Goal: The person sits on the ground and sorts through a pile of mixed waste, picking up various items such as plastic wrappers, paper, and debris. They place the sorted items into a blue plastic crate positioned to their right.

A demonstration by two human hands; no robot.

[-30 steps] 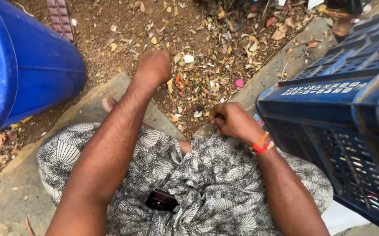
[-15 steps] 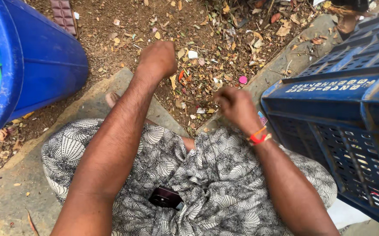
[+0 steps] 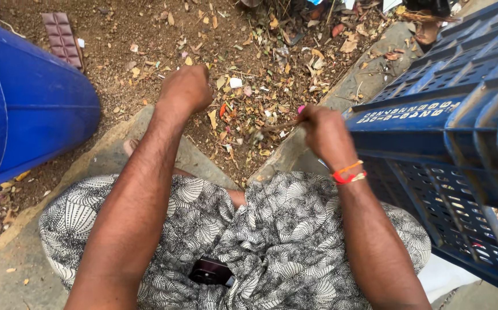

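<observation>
In the head view, the person sits on a low concrete ledge (image 3: 117, 161) and looks down over a lap covered by black-and-white patterned cloth (image 3: 272, 241). Both forearms reach out over the cloth toward the ground beyond.

The right hand (image 3: 325, 133) is at middle right, just beside the near edge of a blue plastic crate (image 3: 444, 115). Its grip is closed around a thin brown stick (image 3: 277, 126), which juts out to the left from the fist and lies nearly level above the littered soil. A small pink bit shows at the top of the fist; what it is cannot be told. An orange and red band (image 3: 347, 173) circles that wrist.

The left hand (image 3: 186, 89) is farther out and to the left, seen from the back with its fingers curled under. Whether its grip has hold of anything cannot be told, since the palm and fingertips are hidden. It hangs over bare brown ground strewn with dry leaves (image 3: 249, 86).

At far left stands a large blue drum (image 3: 25, 109), its curved wall close to the ledge. Beyond it, on the soil at the far left, lies a small reddish-brown ridged tile (image 3: 62, 39). A small dark object (image 3: 210, 271) rests in the folds of cloth on the near side of the lap.
</observation>
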